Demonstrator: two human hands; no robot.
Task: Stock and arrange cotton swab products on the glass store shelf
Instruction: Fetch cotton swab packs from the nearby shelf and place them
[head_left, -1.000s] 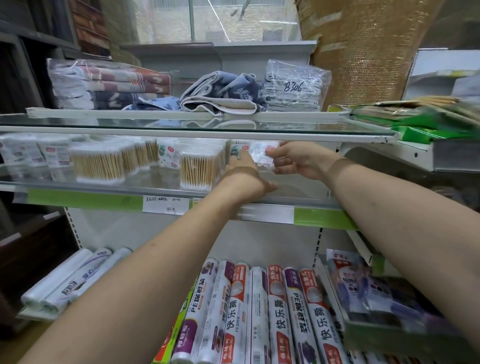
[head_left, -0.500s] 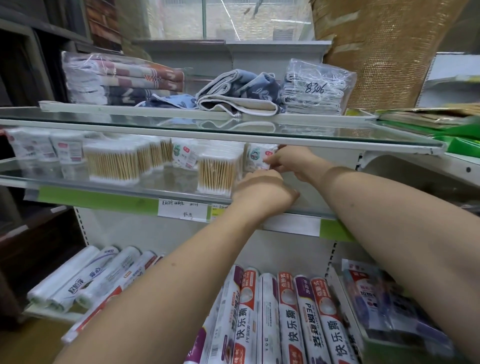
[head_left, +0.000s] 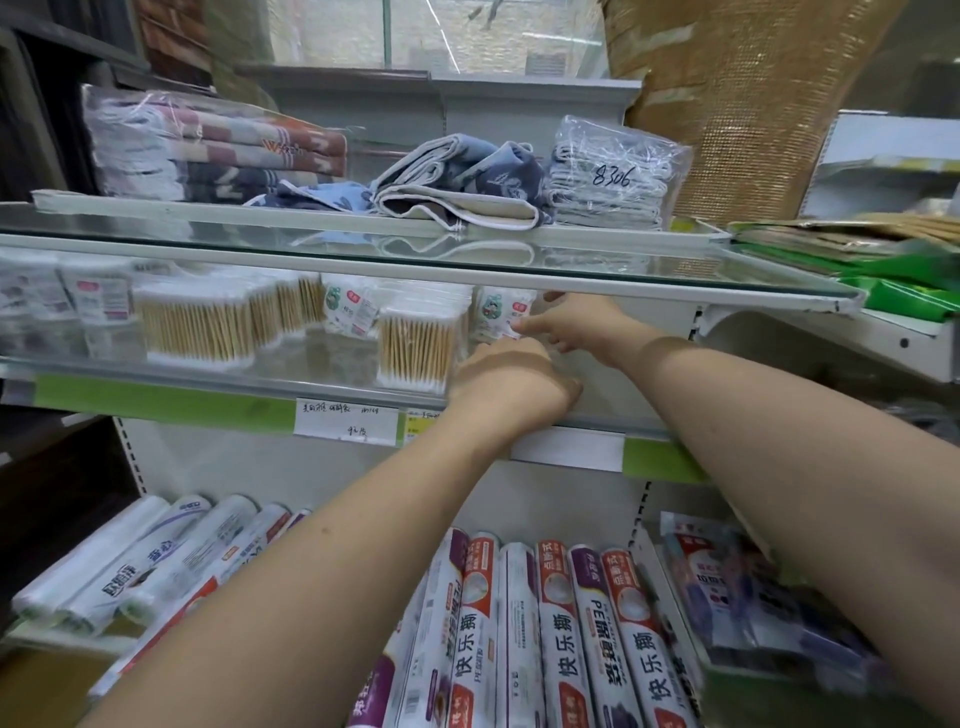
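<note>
Now both hands deep under the upper glass, at the right end of the cotton swab row on the glass shelf. Right hand on the white swab packet standing far back, fingers pressed to its right edge, thumb side hidden, so a true pinch cannot be told. Left hand lower and nearer, knuckles up, fingers curled out of sight behind the palm, just beside the clear box of wooden-stick swabs; open or closed, cannot tell. Compared with a second ago: packet carried farther back and set more upright, right hand moved deeper along with it, left hand drawn rightward off the box. Likely meaning: packet nearly seated in its slot beside the box, only squaring up and letting go left for this piece. Further boxes and packets already lined up to the left.
</note>
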